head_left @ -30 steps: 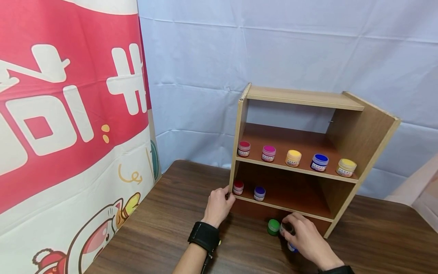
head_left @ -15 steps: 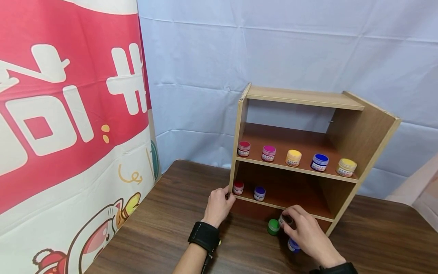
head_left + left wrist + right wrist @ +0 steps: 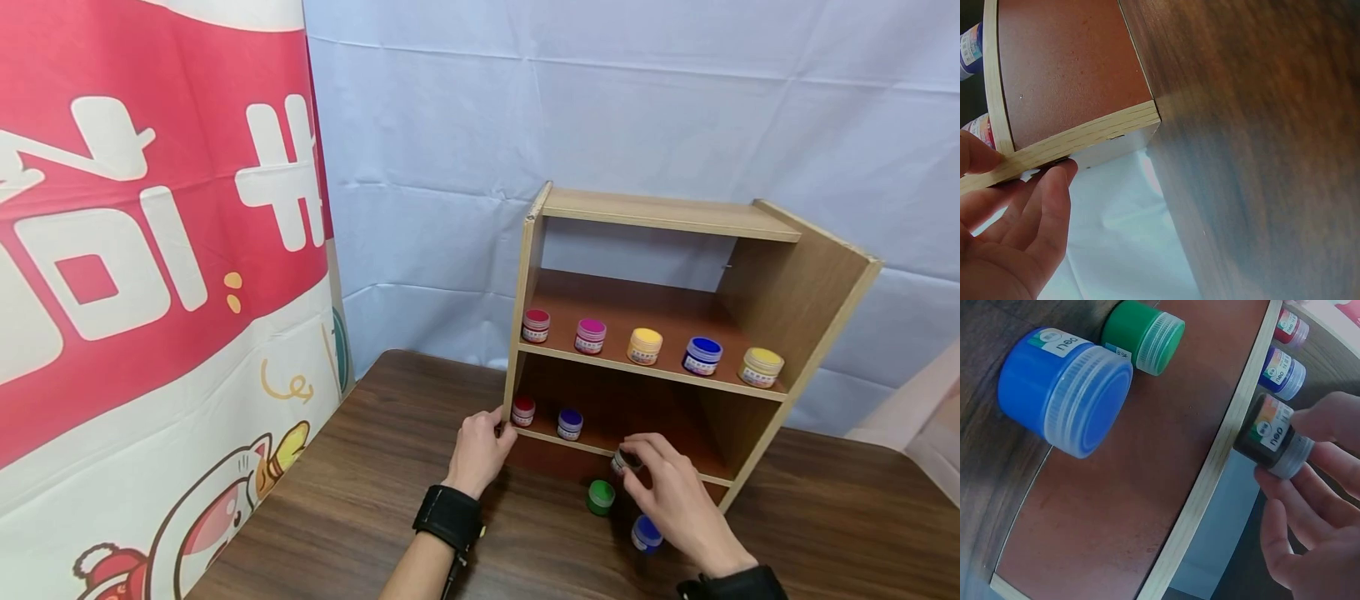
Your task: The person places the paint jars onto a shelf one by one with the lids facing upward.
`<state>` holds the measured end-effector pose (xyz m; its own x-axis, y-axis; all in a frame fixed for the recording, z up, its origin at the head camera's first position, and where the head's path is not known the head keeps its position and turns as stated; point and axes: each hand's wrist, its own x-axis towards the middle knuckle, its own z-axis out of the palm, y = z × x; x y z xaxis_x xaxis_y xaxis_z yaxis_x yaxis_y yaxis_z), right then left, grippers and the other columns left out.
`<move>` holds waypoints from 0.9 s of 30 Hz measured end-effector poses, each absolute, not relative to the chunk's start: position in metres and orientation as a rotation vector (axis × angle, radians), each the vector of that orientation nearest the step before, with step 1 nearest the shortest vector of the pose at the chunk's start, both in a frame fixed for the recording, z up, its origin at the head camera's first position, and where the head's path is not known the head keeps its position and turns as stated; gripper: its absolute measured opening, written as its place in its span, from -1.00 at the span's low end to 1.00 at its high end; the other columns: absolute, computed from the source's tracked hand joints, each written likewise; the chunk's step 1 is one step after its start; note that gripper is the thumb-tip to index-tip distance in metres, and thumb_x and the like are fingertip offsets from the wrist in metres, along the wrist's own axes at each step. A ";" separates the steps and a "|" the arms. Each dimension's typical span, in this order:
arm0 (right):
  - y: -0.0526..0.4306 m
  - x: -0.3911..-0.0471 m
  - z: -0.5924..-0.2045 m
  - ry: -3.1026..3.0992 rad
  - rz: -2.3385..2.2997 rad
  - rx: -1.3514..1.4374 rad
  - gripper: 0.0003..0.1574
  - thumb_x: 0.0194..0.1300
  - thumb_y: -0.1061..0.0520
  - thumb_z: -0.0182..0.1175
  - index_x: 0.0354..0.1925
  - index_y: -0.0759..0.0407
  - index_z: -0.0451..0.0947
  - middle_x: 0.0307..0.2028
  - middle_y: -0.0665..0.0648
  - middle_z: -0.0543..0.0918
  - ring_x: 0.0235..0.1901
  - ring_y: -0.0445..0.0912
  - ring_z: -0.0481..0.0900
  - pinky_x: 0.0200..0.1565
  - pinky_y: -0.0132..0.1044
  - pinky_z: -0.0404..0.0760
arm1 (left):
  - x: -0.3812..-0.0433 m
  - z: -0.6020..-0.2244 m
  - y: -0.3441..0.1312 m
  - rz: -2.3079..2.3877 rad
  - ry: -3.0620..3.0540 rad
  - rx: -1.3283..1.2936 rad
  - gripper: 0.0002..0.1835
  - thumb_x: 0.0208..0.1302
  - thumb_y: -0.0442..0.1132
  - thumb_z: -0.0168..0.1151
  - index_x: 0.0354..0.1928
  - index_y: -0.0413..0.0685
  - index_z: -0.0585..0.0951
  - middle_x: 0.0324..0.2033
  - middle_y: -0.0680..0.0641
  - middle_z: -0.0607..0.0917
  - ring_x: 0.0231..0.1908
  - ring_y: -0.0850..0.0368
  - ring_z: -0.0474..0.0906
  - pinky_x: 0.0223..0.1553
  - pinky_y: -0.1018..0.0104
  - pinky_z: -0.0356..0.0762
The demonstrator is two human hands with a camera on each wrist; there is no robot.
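Observation:
My left hand grips the front edge of the wooden shelf's left side panel, thumb inside and fingers outside. My right hand pinches a black paint jar by its clear lid, between thumb and fingers. That jar is at the front edge of the lower shelf; whether it touches the board I cannot tell. A red jar and a purple jar stand on this shelf to the left. Below, on the table, are a green jar and a blue jar.
The upper shelf holds a row of several jars, from a red one at left to a pale yellow one at right. A light blue cloth hangs behind the dark wooden table. A printed banner hangs at left.
My right hand has lifted the black jar from beside the green jar up to the lower shelf's edge, uncovering the blue jar. My left hand stays on the side panel.

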<state>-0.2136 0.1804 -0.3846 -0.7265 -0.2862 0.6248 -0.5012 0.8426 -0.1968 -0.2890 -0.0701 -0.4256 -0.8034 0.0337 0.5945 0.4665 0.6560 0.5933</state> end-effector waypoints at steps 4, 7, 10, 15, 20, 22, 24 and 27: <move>0.180 -0.217 -0.384 -2.383 0.465 0.597 -0.66 -0.03 0.28 0.32 -0.18 0.27 0.60 -0.17 0.15 0.59 -0.31 -0.09 0.58 -0.40 -0.16 0.57 | -0.289 -0.426 -0.070 -1.052 -2.335 -0.383 -0.64 0.12 -0.26 0.13 -0.03 -0.14 0.67 -0.40 -0.11 0.70 -0.64 0.26 0.32 -0.62 0.47 0.28; 0.180 -0.220 -0.384 -2.381 0.464 0.605 -0.65 -0.02 0.30 0.31 -0.16 0.28 0.60 -0.15 0.17 0.59 -0.27 -0.06 0.59 -0.37 -0.12 0.58 | -0.289 -0.425 -0.070 -1.055 -2.339 -0.382 -0.64 0.13 -0.26 0.13 -0.02 -0.15 0.67 -0.39 -0.12 0.70 -0.64 0.26 0.31 -0.62 0.47 0.28; 0.179 -0.222 -0.385 -2.391 0.469 0.603 -0.65 0.00 0.32 0.29 -0.15 0.29 0.59 -0.13 0.18 0.59 -0.26 -0.05 0.60 -0.36 -0.11 0.58 | -0.288 -0.425 -0.070 -1.055 -2.344 -0.379 -0.64 0.13 -0.26 0.13 -0.02 -0.15 0.67 -0.38 -0.12 0.70 -0.65 0.26 0.30 -0.62 0.46 0.27; 0.178 -0.227 -0.385 -2.390 0.450 0.602 -0.64 0.02 0.35 0.25 -0.13 0.30 0.59 -0.12 0.21 0.59 -0.30 -0.08 0.59 -0.39 -0.14 0.58 | -0.288 -0.425 -0.070 -1.048 -2.353 -0.363 -0.63 0.13 -0.25 0.13 -0.01 -0.16 0.66 -0.34 -0.14 0.71 -0.61 0.25 0.34 -0.59 0.45 0.32; 0.177 -0.232 -0.386 -2.402 0.443 0.576 -0.64 0.03 0.37 0.20 -0.11 0.30 0.58 -0.10 0.22 0.59 -0.36 -0.12 0.56 -0.42 -0.18 0.57 | -0.289 -0.426 -0.070 -1.050 -2.350 -0.361 -0.64 0.13 -0.25 0.14 -0.02 -0.15 0.67 -0.35 -0.13 0.71 -0.61 0.25 0.34 -0.58 0.45 0.32; 0.177 -0.233 -0.386 -2.410 0.451 0.564 -0.64 0.04 0.37 0.19 -0.11 0.30 0.58 -0.09 0.23 0.60 -0.36 -0.11 0.56 -0.42 -0.18 0.56 | -0.289 -0.426 -0.070 -1.053 -2.352 -0.364 -0.65 0.14 -0.25 0.14 -0.03 -0.14 0.67 -0.37 -0.12 0.70 -0.63 0.25 0.31 -0.61 0.45 0.30; 0.176 -0.234 -0.386 -2.414 0.458 0.556 -0.65 0.04 0.38 0.18 -0.12 0.30 0.58 -0.09 0.25 0.60 -0.32 -0.06 0.57 -0.38 -0.14 0.58 | -0.289 -0.426 -0.070 -1.058 -2.355 -0.366 -0.66 0.14 -0.25 0.14 -0.03 -0.13 0.67 -0.38 -0.12 0.69 -0.65 0.25 0.30 -0.62 0.45 0.28; 0.177 -0.237 -0.386 -2.408 0.471 0.550 -0.65 0.04 0.38 0.19 -0.12 0.31 0.58 -0.09 0.27 0.61 -0.21 0.04 0.58 -0.29 -0.04 0.59 | -0.290 -0.426 -0.070 -1.051 -2.353 -0.365 -0.66 0.14 -0.25 0.14 -0.04 -0.13 0.68 -0.38 -0.12 0.70 -0.63 0.25 0.32 -0.60 0.44 0.31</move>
<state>-0.2368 0.1766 -0.3865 -0.7233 -0.2694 0.6359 -0.4891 0.8498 -0.1963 -0.2898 -0.0700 -0.4257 -0.8218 0.0284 0.5691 0.4429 0.6604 0.6064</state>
